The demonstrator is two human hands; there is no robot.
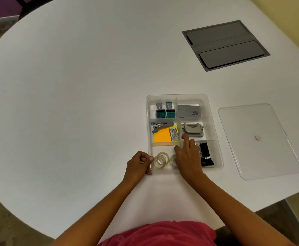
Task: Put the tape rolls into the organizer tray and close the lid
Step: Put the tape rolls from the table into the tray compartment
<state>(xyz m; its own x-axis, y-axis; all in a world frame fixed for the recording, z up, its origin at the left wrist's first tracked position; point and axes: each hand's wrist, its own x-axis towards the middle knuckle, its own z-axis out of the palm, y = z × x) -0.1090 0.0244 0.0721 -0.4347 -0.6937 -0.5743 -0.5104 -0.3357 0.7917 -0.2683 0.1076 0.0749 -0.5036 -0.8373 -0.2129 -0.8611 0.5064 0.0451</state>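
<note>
A clear plastic organizer tray sits on the white table, split into several compartments. Clear tape rolls lie in its near-left compartment, and another clear roll shows partly under my right hand. My right hand rests over that compartment, fingers down on the roll and index finger stretched toward the hole punch. My left hand is curled against the tray's near-left corner, thumb touching the wall. The clear lid lies flat on the table to the right of the tray.
The tray also holds two stamps, a grey box, a stapler, orange sticky notes, a hole punch and black binder clips. A grey cable hatch is set into the table at the far right.
</note>
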